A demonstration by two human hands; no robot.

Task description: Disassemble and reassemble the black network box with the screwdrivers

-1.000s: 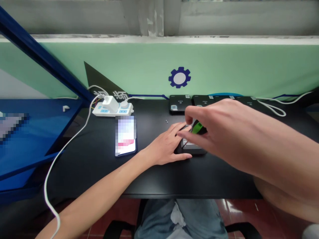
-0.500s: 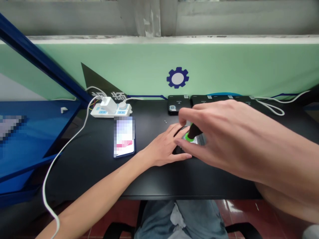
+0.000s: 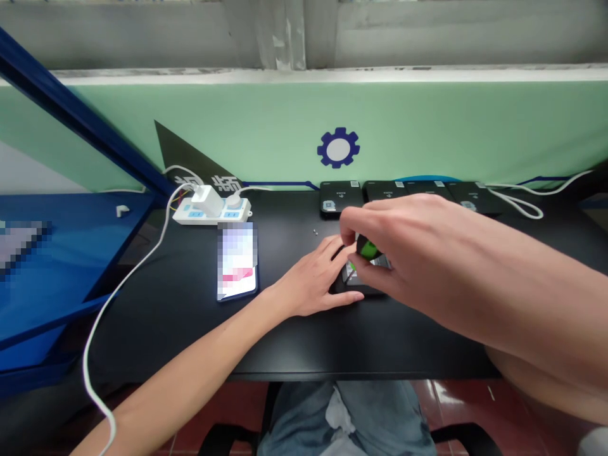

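Note:
A flat black handheld device (image 3: 363,289) lies on the black table (image 3: 294,342), with a grey metal part (image 3: 350,271) showing on its top. My left hand (image 3: 316,277) grips its left end, with the fingers over the top and the thumb along the near edge. My right hand (image 3: 403,253) is shut on a small green-and-black screwdriver (image 3: 368,249) just above the device. The screwdriver's tip is hidden behind my fingers. Several tiny screws (image 3: 316,232) lie on the table beyond my left hand.
A smartphone (image 3: 237,263) with a blurred screen lies left of my left hand. Behind it sits a white power strip (image 3: 211,212) with a plugged-in charger and a white cable. Similar black devices (image 3: 337,197) line the back edge. A blue metal frame (image 3: 80,104) stands at left.
The screwdriver has turned in my right fingers, and its green part now faces up rather than down toward the device. My left hand has barely moved.

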